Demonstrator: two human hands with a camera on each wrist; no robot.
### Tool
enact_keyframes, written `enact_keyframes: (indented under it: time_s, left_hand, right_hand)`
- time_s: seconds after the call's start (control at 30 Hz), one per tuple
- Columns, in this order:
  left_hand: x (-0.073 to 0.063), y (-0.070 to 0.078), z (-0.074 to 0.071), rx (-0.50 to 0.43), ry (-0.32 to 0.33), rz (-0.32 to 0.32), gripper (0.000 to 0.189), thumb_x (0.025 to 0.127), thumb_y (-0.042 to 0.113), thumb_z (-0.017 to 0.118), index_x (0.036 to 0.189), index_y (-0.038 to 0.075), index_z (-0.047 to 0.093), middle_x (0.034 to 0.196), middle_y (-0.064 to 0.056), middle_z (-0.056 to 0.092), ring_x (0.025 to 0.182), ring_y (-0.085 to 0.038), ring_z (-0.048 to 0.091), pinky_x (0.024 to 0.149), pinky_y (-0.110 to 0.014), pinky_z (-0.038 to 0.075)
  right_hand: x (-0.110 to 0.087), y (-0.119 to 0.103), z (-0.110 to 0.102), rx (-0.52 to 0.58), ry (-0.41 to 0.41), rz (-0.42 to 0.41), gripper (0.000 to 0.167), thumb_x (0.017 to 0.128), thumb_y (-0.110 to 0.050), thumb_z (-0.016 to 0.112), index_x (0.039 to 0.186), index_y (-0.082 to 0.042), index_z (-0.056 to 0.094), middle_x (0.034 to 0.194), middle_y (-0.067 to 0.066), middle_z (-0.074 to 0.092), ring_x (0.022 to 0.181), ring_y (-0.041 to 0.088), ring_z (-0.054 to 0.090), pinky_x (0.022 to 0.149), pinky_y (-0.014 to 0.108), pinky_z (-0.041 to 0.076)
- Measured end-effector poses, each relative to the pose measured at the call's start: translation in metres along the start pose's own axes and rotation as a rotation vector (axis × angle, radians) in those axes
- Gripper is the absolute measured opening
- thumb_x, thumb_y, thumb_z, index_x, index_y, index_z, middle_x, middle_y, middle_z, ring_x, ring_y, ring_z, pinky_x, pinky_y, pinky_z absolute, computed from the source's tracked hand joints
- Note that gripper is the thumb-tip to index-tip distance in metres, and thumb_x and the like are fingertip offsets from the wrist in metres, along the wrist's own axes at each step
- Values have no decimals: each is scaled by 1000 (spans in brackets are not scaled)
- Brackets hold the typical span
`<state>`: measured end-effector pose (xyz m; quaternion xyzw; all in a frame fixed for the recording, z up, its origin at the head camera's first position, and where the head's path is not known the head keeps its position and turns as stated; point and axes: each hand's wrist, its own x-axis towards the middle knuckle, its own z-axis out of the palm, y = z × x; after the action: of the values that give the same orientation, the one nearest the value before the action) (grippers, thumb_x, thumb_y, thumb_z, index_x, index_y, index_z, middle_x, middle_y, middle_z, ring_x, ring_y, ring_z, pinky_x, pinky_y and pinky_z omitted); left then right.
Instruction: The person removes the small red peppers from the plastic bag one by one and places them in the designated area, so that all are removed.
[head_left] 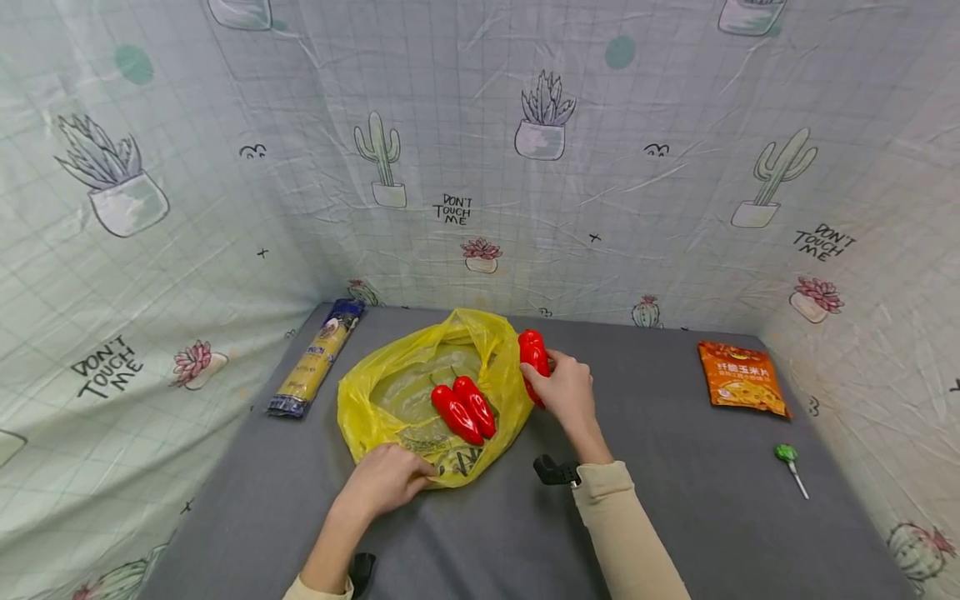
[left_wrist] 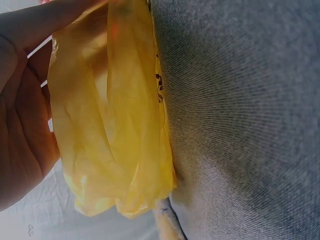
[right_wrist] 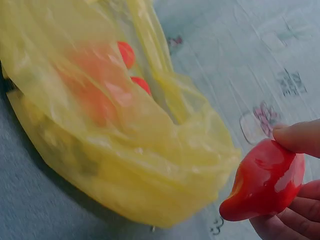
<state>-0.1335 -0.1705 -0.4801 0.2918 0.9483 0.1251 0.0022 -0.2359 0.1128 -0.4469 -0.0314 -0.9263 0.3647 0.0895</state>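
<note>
A yellow plastic bag (head_left: 358, 396) lies with its mouth spread wide, and two red peppers (head_left: 454, 414) rest side by side inside it. My left hand (head_left: 384, 483) pinches the bag's near rim; the left wrist view shows the thin yellow plastic (left_wrist: 115, 130) hanging beside the palm (left_wrist: 22, 130). Just off the bag's right side, my right hand (head_left: 568, 392) grips a third red pepper (head_left: 532, 352) between thumb and fingers. Up close in the right wrist view, this glossy pepper (right_wrist: 267, 180) is held apart from the bag wall (right_wrist: 150, 175).
A yellow and blue long packet (head_left: 317, 358) lies left of the bag. Toward the right edge of the grey table (head_left: 645, 417) are an orange snack packet (head_left: 742, 377) and a green-topped lollipop (head_left: 787, 454). A patterned cloth (head_left: 592, 242) hangs around the table's back and sides.
</note>
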Motion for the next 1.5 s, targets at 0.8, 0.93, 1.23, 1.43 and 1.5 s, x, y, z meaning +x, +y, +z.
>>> enact_keyframes:
  time_s: [0.8, 0.93, 1.23, 1.43, 1.5]
  left_hand:
    - [1, 1, 1, 5, -11, 7, 12, 87, 26, 75, 96, 25, 82, 89, 11, 79, 79, -9, 73, 76, -32, 59]
    - [0, 2, 1, 2, -7, 4, 12, 87, 27, 75, 96, 26, 82, 89, 11, 79, 79, -8, 73, 76, -33, 59]
    - [1, 0, 3, -24, -5, -3, 11, 88, 29, 75, 96, 27, 82, 89, 12, 79, 79, -7, 73, 75, -31, 59]
    - [1, -1, 4, -34, -5, 0, 12, 88, 30, 74, 97, 27, 82, 89, 12, 79, 79, -7, 73, 73, -30, 59]
    - [1, -1, 3, -36, -6, -5, 12, 88, 30, 74, 97, 27, 82, 89, 12, 79, 79, -7, 73, 73, -30, 59]
  right_hand:
    - [15, 63, 13, -143, -24, 198, 43, 87, -44, 69, 87, -1, 67, 81, 18, 69, 63, 28, 61, 52, 31, 49]
    - [15, 66, 16, -161, -35, 208, 43, 87, -42, 69, 84, 0, 65, 79, 19, 68, 63, 29, 61, 53, 33, 51]
    - [14, 69, 22, -183, -62, 221, 43, 86, -42, 70, 82, 0, 64, 79, 20, 68, 64, 31, 63, 54, 36, 53]
    - [16, 68, 23, -209, -64, 239, 45, 86, -45, 70, 83, 0, 63, 82, 21, 68, 67, 34, 64, 55, 39, 54]
    - [16, 67, 22, -234, -70, 244, 47, 86, -47, 70, 80, -2, 61, 76, 18, 64, 65, 33, 63, 52, 38, 52]
